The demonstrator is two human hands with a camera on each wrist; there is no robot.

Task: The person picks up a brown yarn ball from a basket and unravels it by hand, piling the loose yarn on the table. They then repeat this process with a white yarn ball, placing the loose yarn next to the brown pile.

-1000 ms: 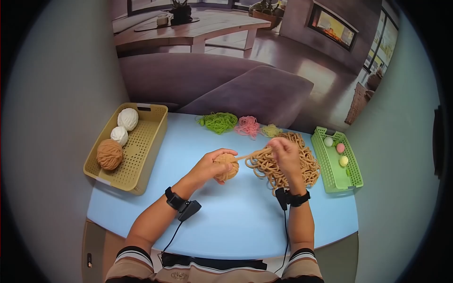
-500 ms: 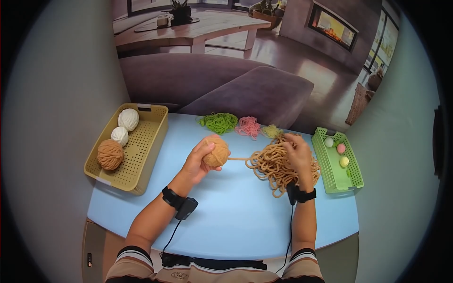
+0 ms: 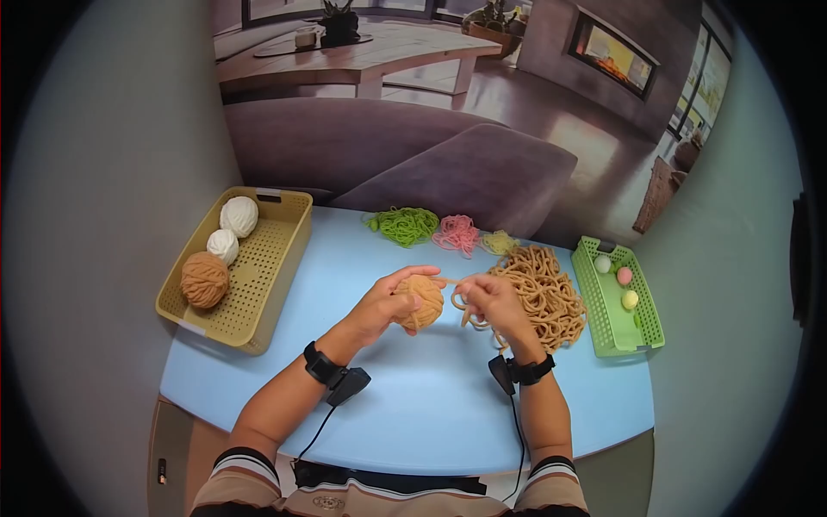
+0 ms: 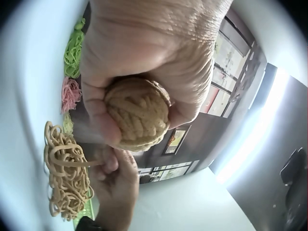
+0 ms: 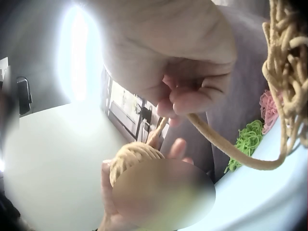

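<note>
My left hand (image 3: 379,307) grips a tan ball of yarn (image 3: 420,302), thumb on the near side and fingers round the far side. A strand runs from the ball to my right hand (image 3: 495,303), which pinches it between thumb and fingertips. In the right wrist view the yarn strand (image 5: 231,148) leaves the pinching fingers and loops over to the loose heap. That heap of thick tan yarn (image 3: 544,297) lies on the table just beyond and right of my right hand. The left wrist view shows the wound ball (image 4: 137,113) held between curled fingers and thumb.
A tan basket (image 3: 284,267) at the left holds two white yarn balls and a brown one (image 3: 205,280). Green (image 3: 403,226), pink (image 3: 457,234) and pale yellow yarn (image 3: 499,242) lie along the back edge. A green basket (image 3: 637,332) with small balls stands right.
My left hand first lifted and turned the ball, then came back down and right. The right hand went right over the heap, then moved left close to the ball with the strand.
</note>
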